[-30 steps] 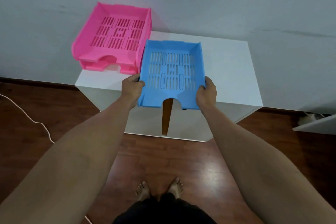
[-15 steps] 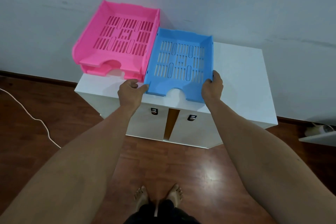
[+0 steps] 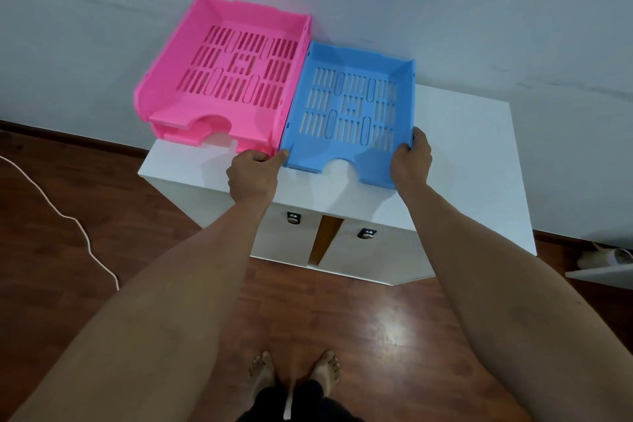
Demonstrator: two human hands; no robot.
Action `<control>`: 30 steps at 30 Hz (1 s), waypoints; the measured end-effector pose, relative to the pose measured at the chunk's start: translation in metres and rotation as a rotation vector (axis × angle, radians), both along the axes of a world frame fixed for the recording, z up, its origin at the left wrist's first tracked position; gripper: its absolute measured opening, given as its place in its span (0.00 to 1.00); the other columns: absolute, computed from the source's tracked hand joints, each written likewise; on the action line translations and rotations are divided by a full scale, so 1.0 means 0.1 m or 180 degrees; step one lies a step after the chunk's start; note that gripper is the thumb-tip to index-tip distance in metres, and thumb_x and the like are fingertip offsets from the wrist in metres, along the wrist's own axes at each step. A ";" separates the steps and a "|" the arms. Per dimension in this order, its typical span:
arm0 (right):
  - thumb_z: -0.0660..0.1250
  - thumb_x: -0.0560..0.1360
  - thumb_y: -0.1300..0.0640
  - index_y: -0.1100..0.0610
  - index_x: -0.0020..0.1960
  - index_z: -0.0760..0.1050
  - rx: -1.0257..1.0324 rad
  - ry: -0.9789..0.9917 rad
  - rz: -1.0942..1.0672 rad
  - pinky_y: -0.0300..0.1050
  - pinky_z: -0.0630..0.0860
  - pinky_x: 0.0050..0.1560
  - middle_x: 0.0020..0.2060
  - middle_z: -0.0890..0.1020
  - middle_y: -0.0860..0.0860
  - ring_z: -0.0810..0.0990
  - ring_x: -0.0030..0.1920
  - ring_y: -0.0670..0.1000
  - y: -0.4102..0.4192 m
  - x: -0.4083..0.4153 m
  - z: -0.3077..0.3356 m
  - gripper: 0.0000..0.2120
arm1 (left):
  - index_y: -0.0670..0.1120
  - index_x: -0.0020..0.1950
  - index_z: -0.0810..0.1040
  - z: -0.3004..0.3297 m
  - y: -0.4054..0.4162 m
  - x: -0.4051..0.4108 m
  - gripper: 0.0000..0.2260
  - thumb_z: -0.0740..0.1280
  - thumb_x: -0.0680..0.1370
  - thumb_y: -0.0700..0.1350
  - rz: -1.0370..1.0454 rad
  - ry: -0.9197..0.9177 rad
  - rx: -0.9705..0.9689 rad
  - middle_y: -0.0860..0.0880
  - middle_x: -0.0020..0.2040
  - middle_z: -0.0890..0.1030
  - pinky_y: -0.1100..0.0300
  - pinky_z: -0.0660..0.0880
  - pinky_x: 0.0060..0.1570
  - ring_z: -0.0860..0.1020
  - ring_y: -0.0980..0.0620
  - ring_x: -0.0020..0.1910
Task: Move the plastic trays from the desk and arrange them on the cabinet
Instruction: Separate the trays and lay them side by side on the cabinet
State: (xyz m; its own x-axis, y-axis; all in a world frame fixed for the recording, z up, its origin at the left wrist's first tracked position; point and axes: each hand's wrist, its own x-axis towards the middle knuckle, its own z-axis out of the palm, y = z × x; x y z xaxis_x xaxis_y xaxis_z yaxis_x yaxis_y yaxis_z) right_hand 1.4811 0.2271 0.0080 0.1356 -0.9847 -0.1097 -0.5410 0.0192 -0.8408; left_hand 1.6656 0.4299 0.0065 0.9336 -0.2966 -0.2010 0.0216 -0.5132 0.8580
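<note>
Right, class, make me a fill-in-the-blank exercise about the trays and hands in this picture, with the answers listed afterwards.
1. The tray held by both hands is coloured ____.
2. The blue tray sits to the ____ of the pink trays, as seen by the camera.
3. The left hand and the right hand grip the blue tray at its ____ corners.
4. Both colours of tray rest on a ____ cabinet.

Answers: blue; right; front; white

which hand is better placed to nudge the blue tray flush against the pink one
Right, probably. The right hand grips the blue tray at its outer front corner, so it can push toward the pink tray. The left hand sits at the seam between them, in the way.
</note>
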 end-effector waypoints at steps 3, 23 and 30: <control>0.52 0.82 0.66 0.60 0.73 0.70 -0.0006 0.0033 0.0046 0.34 0.69 0.34 0.63 0.81 0.58 0.79 0.46 0.51 -0.04 0.02 0.01 0.21 | 0.53 0.33 0.77 0.00 -0.04 0.01 0.17 0.77 0.68 0.63 0.0031 0.0006 0.0032 0.57 0.31 0.80 0.64 0.68 0.33 0.78 0.57 0.32; 0.62 0.83 0.56 0.57 0.77 0.68 -0.0886 0.0026 0.0797 0.59 0.73 0.71 0.73 0.73 0.56 0.75 0.71 0.57 0.57 0.71 0.62 0.23 | 0.51 0.36 0.75 0.70 0.53 0.58 0.15 0.67 0.77 0.59 -0.0382 -0.1292 0.0079 0.56 0.30 0.75 0.56 0.74 0.38 0.77 0.48 0.33; 0.63 0.84 0.51 0.57 0.82 0.63 -0.0427 -0.0269 0.1200 0.57 0.70 0.76 0.78 0.70 0.55 0.73 0.75 0.55 0.96 1.41 0.82 0.28 | 0.41 0.69 0.77 1.05 0.56 1.54 0.19 0.66 0.80 0.47 -0.0503 -0.1649 0.0242 0.39 0.60 0.81 0.44 0.79 0.58 0.80 0.40 0.58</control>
State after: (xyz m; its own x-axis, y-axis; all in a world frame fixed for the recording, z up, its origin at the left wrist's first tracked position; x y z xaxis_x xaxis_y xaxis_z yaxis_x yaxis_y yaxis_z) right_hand 1.6220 0.3232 0.0897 0.4927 -0.8691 0.0433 -0.4180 -0.2800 -0.8642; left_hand 1.8195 0.4863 0.1114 0.8614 -0.4439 0.2469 -0.4763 -0.5370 0.6962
